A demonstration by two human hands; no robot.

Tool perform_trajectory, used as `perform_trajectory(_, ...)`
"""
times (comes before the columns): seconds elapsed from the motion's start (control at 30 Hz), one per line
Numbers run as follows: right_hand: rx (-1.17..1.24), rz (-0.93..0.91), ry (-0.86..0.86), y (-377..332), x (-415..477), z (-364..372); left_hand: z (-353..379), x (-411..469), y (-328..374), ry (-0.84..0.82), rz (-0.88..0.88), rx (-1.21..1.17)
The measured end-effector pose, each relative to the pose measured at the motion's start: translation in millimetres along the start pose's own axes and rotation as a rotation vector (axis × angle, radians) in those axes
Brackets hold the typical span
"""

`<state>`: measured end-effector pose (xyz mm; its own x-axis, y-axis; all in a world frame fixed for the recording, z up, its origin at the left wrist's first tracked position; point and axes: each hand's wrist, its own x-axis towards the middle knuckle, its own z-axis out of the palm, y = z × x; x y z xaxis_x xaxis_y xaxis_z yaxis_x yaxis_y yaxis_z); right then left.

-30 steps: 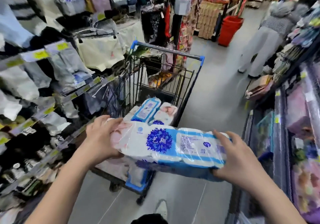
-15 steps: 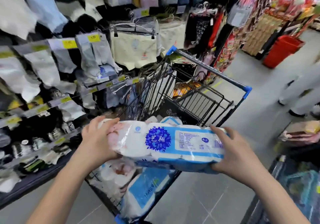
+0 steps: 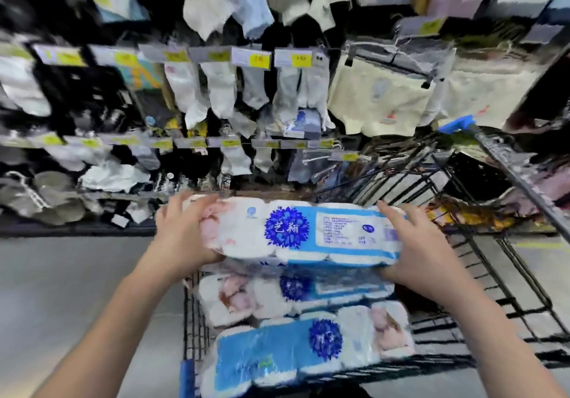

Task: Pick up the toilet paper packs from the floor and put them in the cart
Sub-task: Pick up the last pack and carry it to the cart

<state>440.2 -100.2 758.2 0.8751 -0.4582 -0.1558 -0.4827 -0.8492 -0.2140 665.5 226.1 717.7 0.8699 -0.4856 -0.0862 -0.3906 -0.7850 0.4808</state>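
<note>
- My left hand (image 3: 182, 237) and right hand (image 3: 422, 259) hold one toilet paper pack (image 3: 296, 231) by its two short ends, level, in the air above the cart (image 3: 192, 320).
- The fingers (image 3: 197, 205) of both hands are curled over the top edge of that pack with the thumbs under it, clamped on its soft ends.
- The pack is a long, lumpy block of white rolls in glossy clear film. The film has a dark blue flower-shaped badge in the middle, a light blue label panel toward my right fingers and a pale pink print toward my left fingers.
- The cart is a basket of thin dark wire bars with a blue corner cap, directly below my fingers.
- In it lie a second pack (image 3: 290, 292) just under the held one and a third pack (image 3: 308, 345) nearer me, touching each other, in the same film wrap.
- Beyond my fingers hang rows of soft white, grey and black socks (image 3: 222, 89) under yellow price tags (image 3: 259, 60); they are blurred.
- Left of my left fingers is smooth grey floor (image 3: 61, 289).
</note>
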Motion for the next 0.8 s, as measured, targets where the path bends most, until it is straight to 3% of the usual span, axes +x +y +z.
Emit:
perform_trajectory(0.33,-0.02,-0.203,-0.098,35.1,99.7,4.8,26.4,-0.8,45.1,0.083,-0.271,-0.054)
perform_trajectory(0.8,-0.098,-0.139,-0.286,48.6,130.7,79.2,98.3,18.0,34.8,-0.052,-0.387,0.015)
